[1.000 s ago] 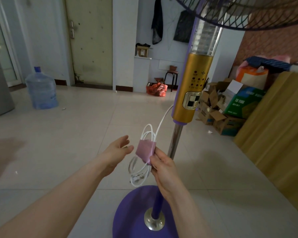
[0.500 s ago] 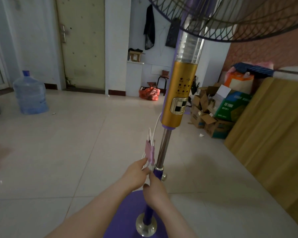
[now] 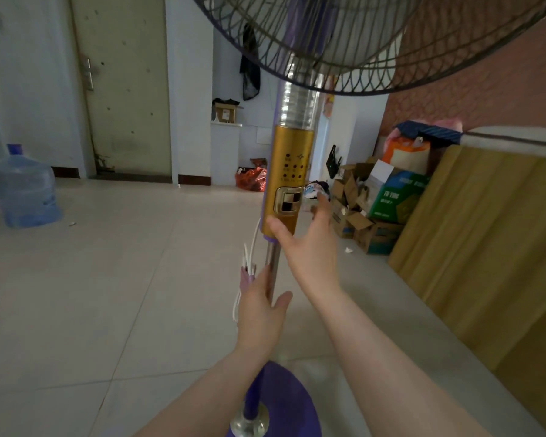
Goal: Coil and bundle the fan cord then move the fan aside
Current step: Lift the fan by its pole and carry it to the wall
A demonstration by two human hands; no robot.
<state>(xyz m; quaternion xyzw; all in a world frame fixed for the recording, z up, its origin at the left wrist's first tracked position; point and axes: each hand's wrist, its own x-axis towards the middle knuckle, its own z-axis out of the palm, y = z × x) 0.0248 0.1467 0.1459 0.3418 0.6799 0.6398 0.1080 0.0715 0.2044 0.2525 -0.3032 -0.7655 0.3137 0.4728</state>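
Right in front of me the fan is standing on the tiled floor, its purple base showing between my forearms and its dark grille filling the top of the view. I am reaching my right hand up and forward with the fingers spread open, the thumb lying against the lower edge of the gold control column and the other fingertips stretching out past its right side, blurred at the tips; nothing is being gripped by it. I am holding my left hand lower, upright beside the chrome pole, with the fingers straight and loosely together and the thumb angling out across the front of the pole. The palm is facing away from me, so I cannot tell how much it is pressing on the pole. Just left of that hand the coiled white cord is hanging in its pink wrap, partly hidden behind my fingers, with one strand running up to the bottom of the gold column. Both forearms are bare and rising from the lower edge of the view.
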